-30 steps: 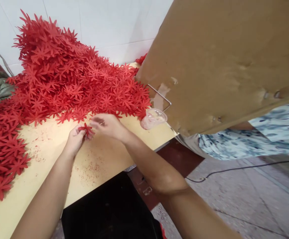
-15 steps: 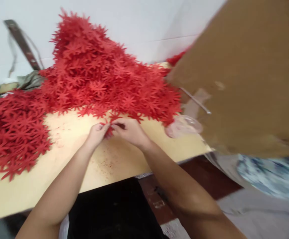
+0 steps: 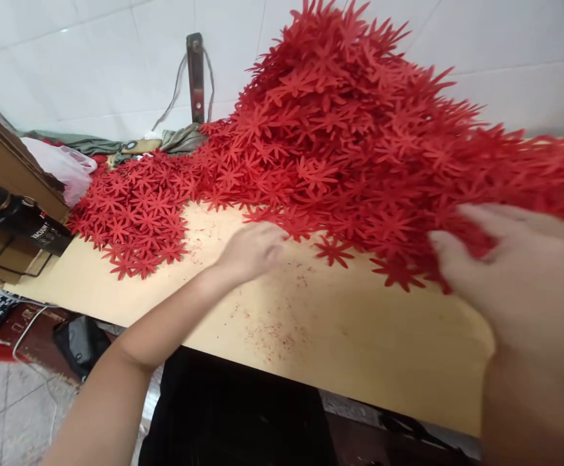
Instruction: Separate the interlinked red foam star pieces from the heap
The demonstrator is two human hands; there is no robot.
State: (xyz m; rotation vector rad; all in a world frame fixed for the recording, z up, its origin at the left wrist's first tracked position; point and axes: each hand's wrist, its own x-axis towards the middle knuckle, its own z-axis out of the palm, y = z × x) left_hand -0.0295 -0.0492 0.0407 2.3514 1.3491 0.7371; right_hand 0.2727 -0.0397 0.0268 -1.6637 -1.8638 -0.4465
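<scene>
A tall heap of red flower-shaped pieces (image 3: 340, 142) lies along the back of the pale wooden table (image 3: 389, 343). A lower pile of the same pieces (image 3: 136, 213) is at the left. My left hand (image 3: 253, 251) is near the heap's front edge, fingers curled and blurred; whether something is in them cannot be made out. My right hand (image 3: 519, 265) is raised at the right, in front of the heap, thumb and fingers apart, with nothing seen between them. Single red pieces (image 3: 334, 251) lie between the hands.
A black vacuum flask (image 3: 20, 213) leans by a cardboard box (image 3: 0, 152) at the left. Behind are a plastic bag (image 3: 63, 167), green cloth (image 3: 182, 139) and a metal strip (image 3: 195, 81) against the tiled wall. Red crumbs (image 3: 277, 333) dot the tabletop.
The view has swung left. My hands, together earlier around a red piece, are now far apart; my right hand has moved right and opened. The large cardboard at the right has left the view.
</scene>
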